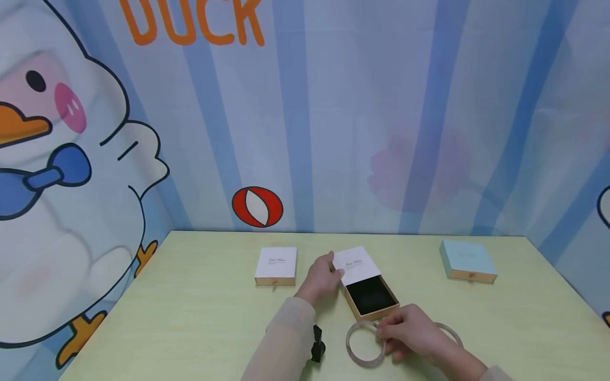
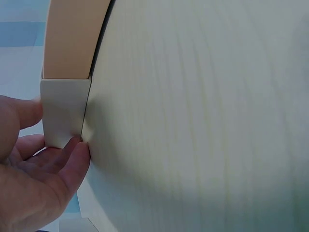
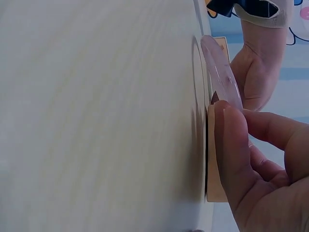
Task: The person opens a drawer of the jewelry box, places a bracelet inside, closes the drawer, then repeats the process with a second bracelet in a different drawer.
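Note:
My left hand (image 1: 320, 278) grips the white sleeve (image 1: 356, 265) of a small drawer box from its left side. The box's tan drawer (image 1: 352, 306) is pulled out toward me and shows a black lining (image 1: 369, 294). Between the thumb and fingers of my right hand (image 1: 414, 330) is a pale, translucent bangle (image 1: 367, 363), just in front of the drawer; the right wrist view shows this bangle (image 3: 222, 67) raised off the table. A second bangle (image 1: 450, 332) lies under my right wrist, which hides part of it.
A shut white box (image 1: 276, 263) stands left of my left hand, and a light blue box (image 1: 469, 258) at the back right. Both have tan drawer fronts. A printed cloth (image 1: 343, 132) rises behind the pale table (image 1: 167, 317). A black device (image 1: 317, 344) sits at my left wrist.

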Demonstrator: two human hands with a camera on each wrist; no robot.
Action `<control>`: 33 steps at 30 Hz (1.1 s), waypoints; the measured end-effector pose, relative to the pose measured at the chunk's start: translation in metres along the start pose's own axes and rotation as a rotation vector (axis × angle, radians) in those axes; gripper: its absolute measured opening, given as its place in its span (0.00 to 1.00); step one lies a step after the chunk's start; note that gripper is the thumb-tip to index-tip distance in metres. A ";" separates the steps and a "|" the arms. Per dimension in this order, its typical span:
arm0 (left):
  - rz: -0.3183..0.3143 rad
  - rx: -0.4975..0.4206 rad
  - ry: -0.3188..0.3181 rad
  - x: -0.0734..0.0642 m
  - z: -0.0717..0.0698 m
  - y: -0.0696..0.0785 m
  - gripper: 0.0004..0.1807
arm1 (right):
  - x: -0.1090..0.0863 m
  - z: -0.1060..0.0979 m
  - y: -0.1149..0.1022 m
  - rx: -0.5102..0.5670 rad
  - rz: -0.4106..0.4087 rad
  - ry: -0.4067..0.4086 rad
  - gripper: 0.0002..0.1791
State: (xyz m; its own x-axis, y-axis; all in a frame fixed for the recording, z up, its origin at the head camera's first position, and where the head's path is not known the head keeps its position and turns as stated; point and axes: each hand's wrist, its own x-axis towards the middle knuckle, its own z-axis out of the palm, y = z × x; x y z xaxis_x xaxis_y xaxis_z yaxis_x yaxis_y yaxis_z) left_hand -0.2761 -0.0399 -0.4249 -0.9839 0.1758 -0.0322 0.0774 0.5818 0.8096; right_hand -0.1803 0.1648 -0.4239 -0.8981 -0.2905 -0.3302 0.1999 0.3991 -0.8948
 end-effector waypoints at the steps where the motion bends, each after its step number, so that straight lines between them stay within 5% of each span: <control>1: 0.001 0.001 0.001 0.000 0.000 0.000 0.31 | 0.000 0.000 0.000 -0.002 0.000 0.000 0.11; 33: -0.015 0.009 0.020 0.002 0.002 0.000 0.30 | -0.001 -0.004 -0.002 -0.025 0.032 -0.009 0.12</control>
State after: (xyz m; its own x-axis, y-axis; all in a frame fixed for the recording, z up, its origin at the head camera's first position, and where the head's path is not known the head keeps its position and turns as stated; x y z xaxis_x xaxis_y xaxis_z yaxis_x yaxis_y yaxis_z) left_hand -0.2779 -0.0380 -0.4267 -0.9879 0.1514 -0.0327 0.0640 0.5917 0.8036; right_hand -0.1808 0.1676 -0.4209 -0.8880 -0.2848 -0.3610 0.2182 0.4301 -0.8760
